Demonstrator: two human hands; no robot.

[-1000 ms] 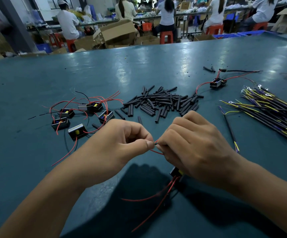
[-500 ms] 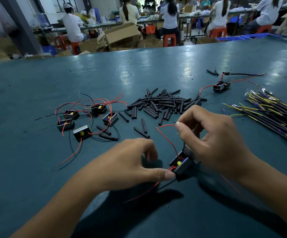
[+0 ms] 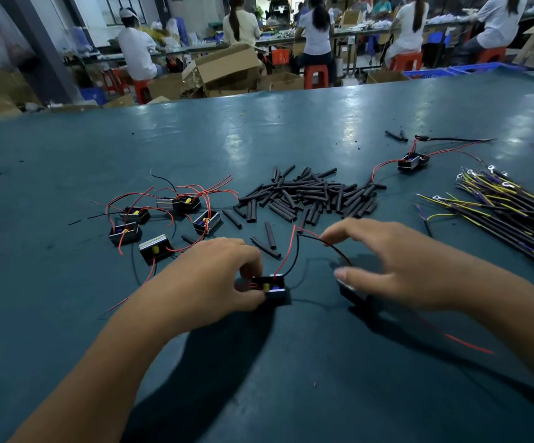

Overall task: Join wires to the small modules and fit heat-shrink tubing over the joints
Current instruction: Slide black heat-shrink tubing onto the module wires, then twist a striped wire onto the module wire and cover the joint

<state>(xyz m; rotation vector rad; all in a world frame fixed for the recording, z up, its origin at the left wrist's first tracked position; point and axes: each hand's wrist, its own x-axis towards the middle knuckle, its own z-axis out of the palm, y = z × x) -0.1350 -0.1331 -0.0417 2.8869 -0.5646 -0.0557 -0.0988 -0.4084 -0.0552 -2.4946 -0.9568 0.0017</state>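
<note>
My left hand (image 3: 214,279) grips a small black module (image 3: 272,287) that rests on the teal table (image 3: 67,314). A red wire (image 3: 286,251) and a black wire (image 3: 297,257) rise from the module. The black wire arcs to the right, and the fingertips of my right hand (image 3: 396,266) touch it. That hand is spread out and holds nothing. A pile of black heat-shrink tubes (image 3: 310,196) lies just beyond both hands.
Several more modules with red leads (image 3: 163,219) sit at the left, and one module (image 3: 412,161) lies far right. A bundle of yellow and black wires (image 3: 508,212) lies along the right side. Seated people and cardboard boxes (image 3: 224,68) are beyond the table's far edge.
The module passed from my right hand to my left and now sits on the table. My right hand let go and spread open over the black wire.
</note>
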